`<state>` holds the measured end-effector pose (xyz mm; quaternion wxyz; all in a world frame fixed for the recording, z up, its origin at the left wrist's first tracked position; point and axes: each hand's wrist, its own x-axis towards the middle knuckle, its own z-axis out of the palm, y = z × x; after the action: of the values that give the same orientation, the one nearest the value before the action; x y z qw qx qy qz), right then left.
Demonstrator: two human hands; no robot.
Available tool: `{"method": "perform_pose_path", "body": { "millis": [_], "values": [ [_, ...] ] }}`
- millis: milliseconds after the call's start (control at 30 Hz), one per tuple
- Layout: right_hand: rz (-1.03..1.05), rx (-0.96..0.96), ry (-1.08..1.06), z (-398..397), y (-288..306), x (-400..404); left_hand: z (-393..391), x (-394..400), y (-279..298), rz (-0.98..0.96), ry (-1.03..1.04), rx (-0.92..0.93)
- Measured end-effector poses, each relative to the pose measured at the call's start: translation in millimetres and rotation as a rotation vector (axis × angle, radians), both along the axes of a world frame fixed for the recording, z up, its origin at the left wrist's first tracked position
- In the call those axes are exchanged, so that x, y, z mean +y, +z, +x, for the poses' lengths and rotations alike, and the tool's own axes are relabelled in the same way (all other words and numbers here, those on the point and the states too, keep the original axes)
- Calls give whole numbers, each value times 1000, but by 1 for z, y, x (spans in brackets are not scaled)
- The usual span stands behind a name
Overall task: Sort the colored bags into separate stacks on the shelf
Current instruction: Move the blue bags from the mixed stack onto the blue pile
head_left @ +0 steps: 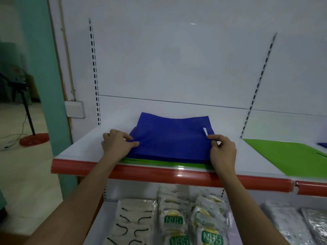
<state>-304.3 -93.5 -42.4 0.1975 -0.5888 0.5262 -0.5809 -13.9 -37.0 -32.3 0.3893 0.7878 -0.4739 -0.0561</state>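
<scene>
A fan stand with a red base (33, 138) stands on the pale floor beside a teal wall (44, 68). On the white shelf (85, 147) with its red edge, the left hand (116, 144) pinches the blue bag's (169, 138) left side; the right hand (222, 152) pinches its right side. It tops a green bag (150, 162). Another green bag (290, 156) lies further right. Mask packets (174, 220) sit below.
</scene>
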Motion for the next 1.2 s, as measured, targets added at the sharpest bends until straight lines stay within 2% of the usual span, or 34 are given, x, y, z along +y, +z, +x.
{"method": "perform_pose_path", "body": {
  "millis": [67, 133, 200, 233, 367, 567, 800, 1000, 1200],
  "values": [
    [-19, -41, 16, -1, 10, 8, -3, 4, 5, -173, -86, 94],
    [-33, -116, 24, -6, 19, 17, -6, 6, 9, -301, -235, 325],
    [-38, -194, 20, -16, 25, 28, -9, 7, 12, -341, -371, 502],
    [-32, -221, 23, -22, 28, 34, -12, 7, 13, -353, -445, 527],
    [51, -240, 61, -49, 31, 57, -34, 7, 23, -372, -620, 351],
    [63, -258, 3, -94, 34, 90, -84, 11, 35, -274, -692, 524],
    [51, -299, -67, -183, 32, 137, -177, 28, 31, -205, -818, 632],
    [72, -364, -100, -290, 27, 198, -292, 53, 15, -148, -903, 784],
    [118, -400, -219, -414, 20, 272, -425, 91, -5, -67, -1000, 900]
  ]
}}
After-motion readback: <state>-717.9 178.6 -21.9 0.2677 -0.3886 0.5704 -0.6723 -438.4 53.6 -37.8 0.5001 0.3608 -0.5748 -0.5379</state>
